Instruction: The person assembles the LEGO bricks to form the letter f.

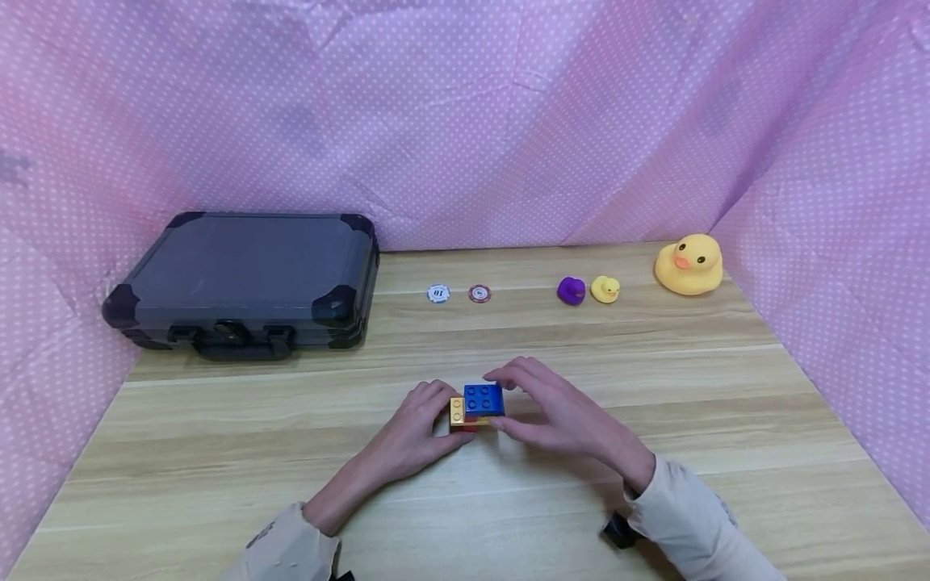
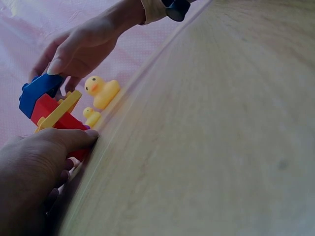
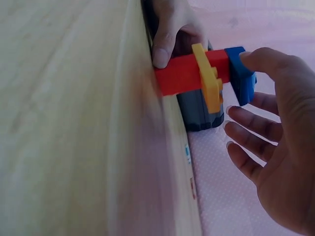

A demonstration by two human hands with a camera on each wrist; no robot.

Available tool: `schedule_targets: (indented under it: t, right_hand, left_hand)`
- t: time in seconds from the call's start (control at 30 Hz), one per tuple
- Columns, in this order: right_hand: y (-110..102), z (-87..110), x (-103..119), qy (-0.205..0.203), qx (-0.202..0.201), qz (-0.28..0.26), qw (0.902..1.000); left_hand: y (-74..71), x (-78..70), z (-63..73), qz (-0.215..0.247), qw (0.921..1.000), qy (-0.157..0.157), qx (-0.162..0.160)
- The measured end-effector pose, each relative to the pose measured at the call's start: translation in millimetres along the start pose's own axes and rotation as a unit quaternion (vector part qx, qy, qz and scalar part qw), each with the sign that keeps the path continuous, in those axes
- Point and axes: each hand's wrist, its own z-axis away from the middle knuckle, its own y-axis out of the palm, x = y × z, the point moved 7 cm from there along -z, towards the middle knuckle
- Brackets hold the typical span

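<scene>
A small stack of toy building blocks stands upright near the front middle of the table. Its lower red block (image 3: pixel 179 74) carries a yellow plate (image 3: pixel 209 81) that juts out to the sides. Above that plate comes another red block (image 2: pixel 45 105), topped by a blue block (image 1: pixel 483 399) with a slanted side. My left hand (image 1: pixel 414 432) grips the lower red block from the left, thumb in front and fingers behind. From the right, my right hand (image 1: pixel 555 411) pinches the blue block between thumb and forefinger, its other fingers spread loosely behind.
A dark grey hard case (image 1: pixel 247 274) lies at the back left. Two poker chips, one white (image 1: pixel 438 293) and one red (image 1: pixel 479 294), lie behind the stack. Farther right sit a purple duck (image 1: pixel 571 290), a small yellow duck (image 1: pixel 605 289) and a large yellow duck (image 1: pixel 690 266).
</scene>
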Motion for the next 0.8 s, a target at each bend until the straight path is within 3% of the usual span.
schedule_targets:
  t: [0.23,0.5,0.8]
  right_hand:
    - [7.7,10.4,-22.6,0.061,0.018,-0.063,0.996]
    - [19.9,12.9,-31.6,0.087,0.033,-0.116,0.9888]
    - [23.5,13.1,-33.6,0.098,0.033,-0.126,0.9866]
  left_hand:
    - [0.8,1.2,-0.1,0.001,1.0,-0.006,0.0]
    - [0.8,0.8,-0.6,0.0,1.0,-0.005,0.0]
    - [-2.3,-1.3,3.6,0.028,0.9995,-0.01,0.002]
